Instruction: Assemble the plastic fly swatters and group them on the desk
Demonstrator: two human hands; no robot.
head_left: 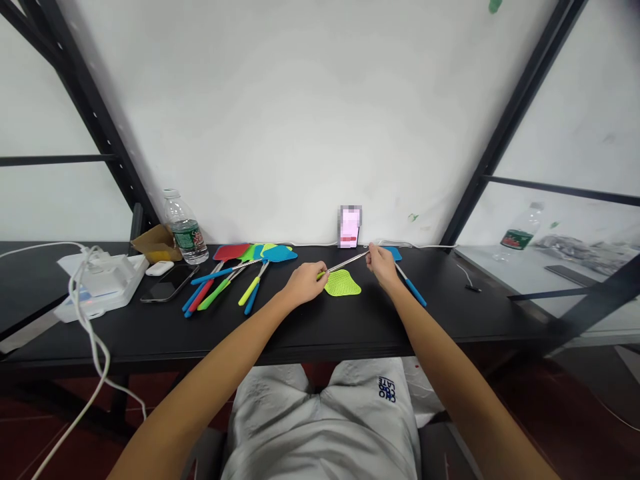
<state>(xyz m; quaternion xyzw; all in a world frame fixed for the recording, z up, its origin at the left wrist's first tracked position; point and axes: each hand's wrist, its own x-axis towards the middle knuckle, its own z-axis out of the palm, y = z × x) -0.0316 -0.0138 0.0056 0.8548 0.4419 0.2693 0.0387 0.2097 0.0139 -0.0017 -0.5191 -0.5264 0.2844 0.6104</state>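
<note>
My left hand (304,284) is closed around the yellow-green grip of a thin metal rod (349,261), which looks like a fly swatter's handle. At the rod's other end, the fingers of my right hand (381,267) are pinched together. Below the rod, a yellow-green perforated swatter head (343,284) lies flat on the black table (330,327); I cannot tell whether the two are joined. Just beyond my right hand rests a blue fly swatter (411,283), its head partly hidden. Several colourful fly swatters (233,273) are piled left of my left hand.
A lit phone (349,227) leans against the wall. Towards the left are a water bottle (186,230), a cardboard box (157,244), a dark phone (170,283), a white case (160,268) and a power strip (107,287) with white cables. A short black-ended cable (473,289) lies at right.
</note>
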